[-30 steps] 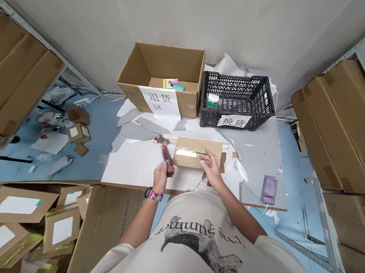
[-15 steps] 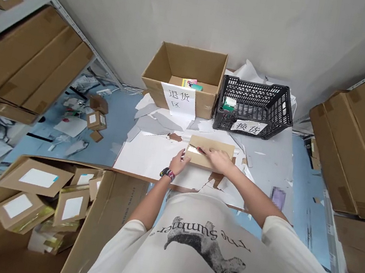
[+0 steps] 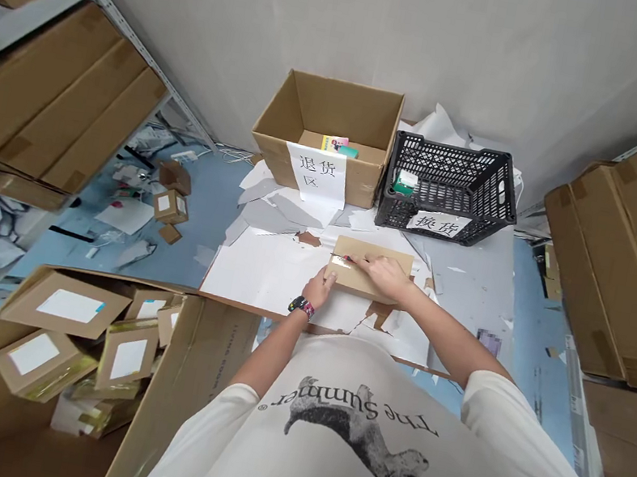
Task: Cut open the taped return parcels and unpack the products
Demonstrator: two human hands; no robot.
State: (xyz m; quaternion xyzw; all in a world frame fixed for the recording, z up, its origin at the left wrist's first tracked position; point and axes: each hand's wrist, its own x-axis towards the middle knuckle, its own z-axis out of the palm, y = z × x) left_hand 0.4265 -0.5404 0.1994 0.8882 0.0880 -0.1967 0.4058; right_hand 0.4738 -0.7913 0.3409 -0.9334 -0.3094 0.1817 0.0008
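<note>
A small closed cardboard box (image 3: 364,280) with a white label (image 3: 340,260) lies flat on the table in front of me. At its near left corner, my left hand (image 3: 318,288) grips the side, with the thumb against the front face. My right hand (image 3: 385,273) rests over the top of the box, fingers closed round a slim red and black utility knife (image 3: 347,258). The knife points left and lies over the label near the box's left edge. Whether the blade is in the cardboard I cannot tell.
Behind stand an open carton (image 3: 359,182) with a paper sign and a black plastic crate (image 3: 451,188), small packs inside both. Torn paper covers parts of the table (image 3: 262,278). A large carton (image 3: 212,351) of parcels stands at lower left; shelves with boxes (image 3: 615,266) flank both sides.
The knife in my right hand has shifted slightly left across the box top. My left hand has moved in closer against the box corner. The view has shifted a little.
</note>
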